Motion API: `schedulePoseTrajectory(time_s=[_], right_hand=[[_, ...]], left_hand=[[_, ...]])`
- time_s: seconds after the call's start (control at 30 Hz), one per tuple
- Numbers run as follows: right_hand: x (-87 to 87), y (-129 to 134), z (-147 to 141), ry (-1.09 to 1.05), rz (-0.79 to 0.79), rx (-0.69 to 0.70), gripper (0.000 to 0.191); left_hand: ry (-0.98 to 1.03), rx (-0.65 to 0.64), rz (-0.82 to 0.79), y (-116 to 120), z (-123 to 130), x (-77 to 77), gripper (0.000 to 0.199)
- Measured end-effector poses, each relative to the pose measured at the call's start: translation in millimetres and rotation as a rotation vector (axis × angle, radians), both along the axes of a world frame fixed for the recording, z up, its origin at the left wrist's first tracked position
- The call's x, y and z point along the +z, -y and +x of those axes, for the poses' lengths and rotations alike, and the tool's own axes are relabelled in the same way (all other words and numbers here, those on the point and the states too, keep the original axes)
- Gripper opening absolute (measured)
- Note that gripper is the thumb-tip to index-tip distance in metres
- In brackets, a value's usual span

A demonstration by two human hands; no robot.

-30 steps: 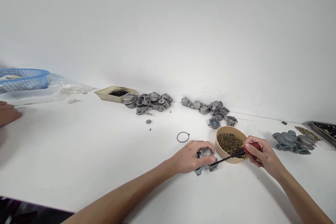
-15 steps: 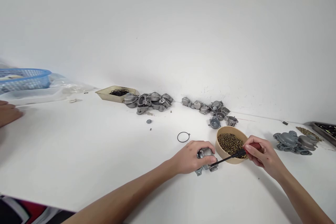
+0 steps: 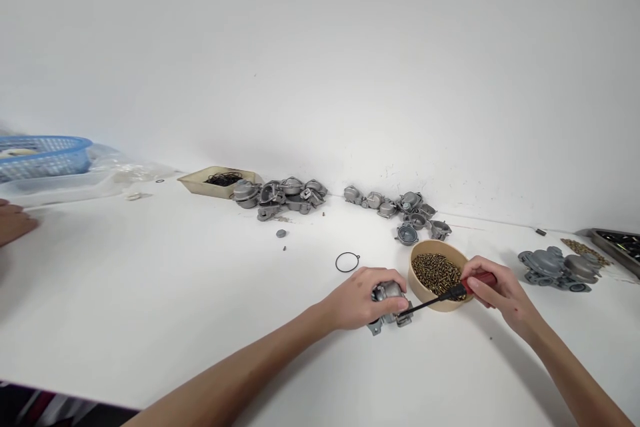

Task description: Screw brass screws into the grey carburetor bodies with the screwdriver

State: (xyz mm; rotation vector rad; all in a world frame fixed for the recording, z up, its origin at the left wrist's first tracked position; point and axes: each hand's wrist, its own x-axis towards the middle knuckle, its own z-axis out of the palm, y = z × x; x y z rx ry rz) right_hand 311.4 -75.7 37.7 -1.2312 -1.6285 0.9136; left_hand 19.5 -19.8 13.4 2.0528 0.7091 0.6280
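My left hand (image 3: 369,297) is wrapped over a grey cast-metal housing (image 3: 389,292) that rests on the white table, its far side hidden by the fingers. A screwdriver (image 3: 455,291) with a red and black handle sits in the closed fingers of my right hand (image 3: 503,293). Its dark shaft points left and down, with the tip at the housing's right side, beside my left thumb. Behind the shaft stands a tan round tub (image 3: 421,287) full of small brass-coloured screws (image 3: 436,271). A thin black rubber ring (image 3: 347,262) lies just beyond my left hand.
Several grey metal housings lie in a left pile (image 3: 293,197) and a right pile (image 3: 413,203) along the wall. A larger grey assembly (image 3: 557,268) sits at right. Further left are a tray (image 3: 200,185) of black rings, a blue basket (image 3: 65,157) and another person's hand (image 3: 15,223).
Both hands keep their hold, and the screwdriver tip stays at the housing. The right-hand fingers have shifted slightly on the handle. The whole view has moved a little.
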Motion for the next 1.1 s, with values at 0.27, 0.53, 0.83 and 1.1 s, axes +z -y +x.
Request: schedulePoseTrajectory(time_s=[0.27, 0.53, 0.83, 1.1], right_hand=[[2.6, 2.1, 1.6, -0.048, -0.087, -0.035, 0.048], [9.0, 0.7, -4.5, -0.137, -0.296, -0.06, 0.06], [5.6, -2.1, -7.4, -0.169, -0.321, -0.084, 0.056], [3.0, -1.4, -9.8, -0.159, -0.31, -0.1, 0.057]], left_hand=[[0.006, 0.013, -0.011, 0.0, 0.3, -1.6, 0.041], [0.003, 0.067, 0.017, 0.2, 0.6, -3.1, 0.037], [-0.027, 0.029, 0.056, 0.5, -0.4, -2.9, 0.046], [-0.037, -0.001, 0.07, 0.0, -0.7, -0.3, 0.05]])
